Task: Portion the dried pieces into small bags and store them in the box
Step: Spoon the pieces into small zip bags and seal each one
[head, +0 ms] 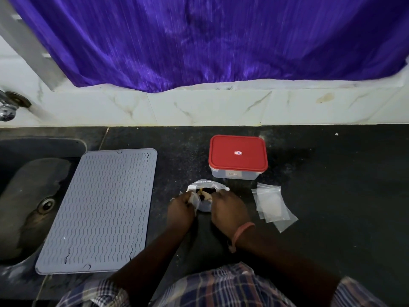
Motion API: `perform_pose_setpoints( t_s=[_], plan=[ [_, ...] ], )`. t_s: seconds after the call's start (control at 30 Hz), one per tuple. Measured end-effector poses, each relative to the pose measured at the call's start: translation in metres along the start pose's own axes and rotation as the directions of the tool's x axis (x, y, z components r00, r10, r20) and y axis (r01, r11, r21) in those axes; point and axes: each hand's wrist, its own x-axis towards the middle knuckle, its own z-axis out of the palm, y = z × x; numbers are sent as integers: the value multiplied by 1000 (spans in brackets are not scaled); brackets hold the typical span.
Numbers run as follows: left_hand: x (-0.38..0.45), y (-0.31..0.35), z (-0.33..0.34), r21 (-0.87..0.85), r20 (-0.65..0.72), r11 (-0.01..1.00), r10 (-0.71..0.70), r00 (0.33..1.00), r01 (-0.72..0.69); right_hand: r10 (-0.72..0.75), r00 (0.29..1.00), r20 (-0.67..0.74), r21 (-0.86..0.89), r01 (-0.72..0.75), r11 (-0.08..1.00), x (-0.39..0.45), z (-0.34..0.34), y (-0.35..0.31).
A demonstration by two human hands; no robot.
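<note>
At frame centre, my left hand [180,210] and right hand [228,207] each pinch the open bag [204,197], knuckles up.

Counter [332,196] dark speckled stone; mat [99,209] matt ribbed silicone; small bags [272,202] — clear glossy plastic.

Bag [207,191], clear plastic: lower half hidden behind both hands; dark and pale contents at the mouth too small to identify.
Left hand [180,210]: fingertips hidden in the bag's folds.
Right hand [228,207]: fingertips out of sight at the bag's mouth.
Box [238,157]: red lid on, interior hidden; label too small to read.
Sink [33,196]: cut off by the left edge.
Tap [8,105]: cut off at left.
Curtain [210,41]: streaked with blur, cropped at the top.
Shirt [221,286]: cropped at the bottom.
</note>
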Motion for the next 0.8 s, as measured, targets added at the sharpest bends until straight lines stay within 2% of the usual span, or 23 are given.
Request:
perform_pose_setpoints(
  t_s=[0.03,0.1,0.17,0.23,0.3,0.37,0.4,0.43,0.47,0.57,0.63,0.8],
  plan=[
    [0,-1,0,-3,-1,1000,3,1000,-3,-43,999,-15,-64,42,997,-3,5,-5],
    [-1,-2,1,-25,9,1000,3,1000,-3,147,989,-30,109,-143,984,2,-1,-10],
    [-2,-4,0,-35,24,999,-13,1000,14,340,920,194,284,-384,879,16,-6,-7],
    [-3,-3,-2,-29,40,999,-38,998,40,468,828,309,327,-554,765,23,-13,3],
    [-5,-1,-2,-68,31,994,-84,996,86,485,812,325,417,-583,697,24,-12,8],
    [-4,2,-2,-112,-11,986,-122,992,120,454,836,309,488,-549,679,23,-10,11],
    [-5,3,-2,-130,-43,981,-149,988,142,378,875,303,423,-479,769,22,-9,15],
    [-6,5,-4,-152,-80,974,-180,980,166,369,876,311,458,-478,749,18,-8,16],
    [-6,7,-5,-164,-118,969,-206,971,186,380,876,298,544,-483,686,15,-8,16],
    [-5,7,-10,-196,-199,962,-227,953,188,498,819,284,637,-550,541,9,-13,16],
    [-6,6,-12,-215,-219,960,-227,949,180,507,813,284,693,-540,478,3,-15,17],
    [-11,10,-14,-206,-217,968,-185,958,140,461,857,231,722,-468,509,-4,-21,14]
  ],
)
